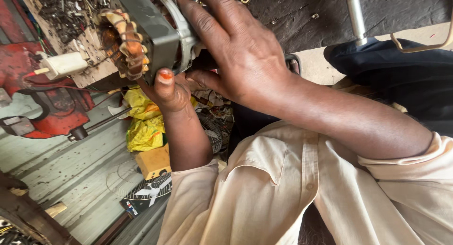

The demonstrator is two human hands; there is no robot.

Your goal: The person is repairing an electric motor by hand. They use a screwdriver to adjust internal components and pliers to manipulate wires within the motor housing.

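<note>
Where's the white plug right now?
In the head view the white plug sits at the far left, lying on the wooden board, just left of the motor's copper windings and above the red machine.

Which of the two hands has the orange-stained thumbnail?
The lower hand, gripping the motor from beneath, its thumb pressed against the dark casing. The other hand lies over the motor's top and shows no stained nail.

White plug (63,65) and scrap tray (71,14) crowd the motor's (141,35) far side.
</note>
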